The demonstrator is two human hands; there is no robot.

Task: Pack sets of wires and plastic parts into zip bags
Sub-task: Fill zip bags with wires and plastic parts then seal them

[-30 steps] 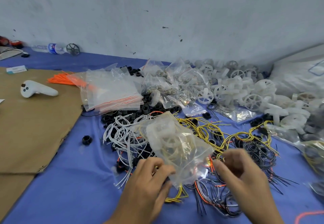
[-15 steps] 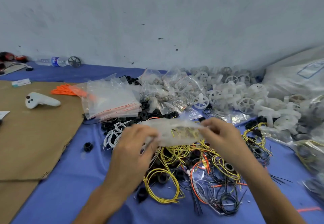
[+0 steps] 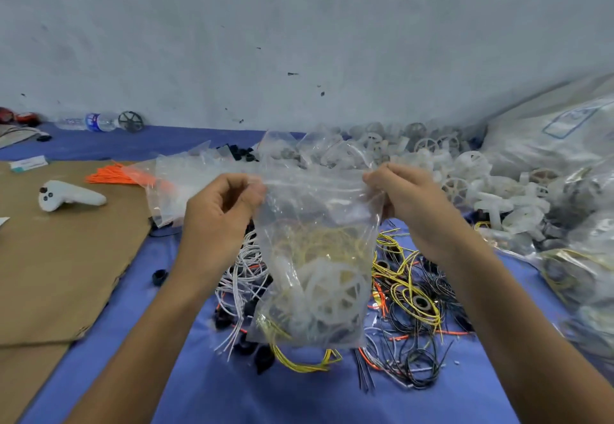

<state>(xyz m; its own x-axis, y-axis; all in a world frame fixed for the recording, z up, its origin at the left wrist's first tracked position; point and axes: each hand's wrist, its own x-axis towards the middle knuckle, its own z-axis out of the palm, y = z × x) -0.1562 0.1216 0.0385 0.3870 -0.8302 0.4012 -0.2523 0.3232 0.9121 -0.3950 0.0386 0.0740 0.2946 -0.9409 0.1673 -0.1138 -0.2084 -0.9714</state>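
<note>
Left hand (image 3: 221,214) and right hand (image 3: 407,202) pinch top corners of zip bag (image 3: 315,257), mouth stretched level between them. Bag hangs straight down, white wheel (image 3: 332,294) and yellow wires (image 3: 325,241) at bottom. Seal seemingly unpressed. Loose wires (image 3: 412,307) on cloth beneath.

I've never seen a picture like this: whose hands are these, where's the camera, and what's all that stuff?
No machine here: these are a person's two hands. The camera sits on the person's head and looks down, so you see what they see. The left hand and right hand pinch the top corners of a clear zip bag. Inside are yellow wires and a white plastic wheel. Below, on a blue cloth, lie loose wires, a heap of white wheels and brown cardboard.
</note>
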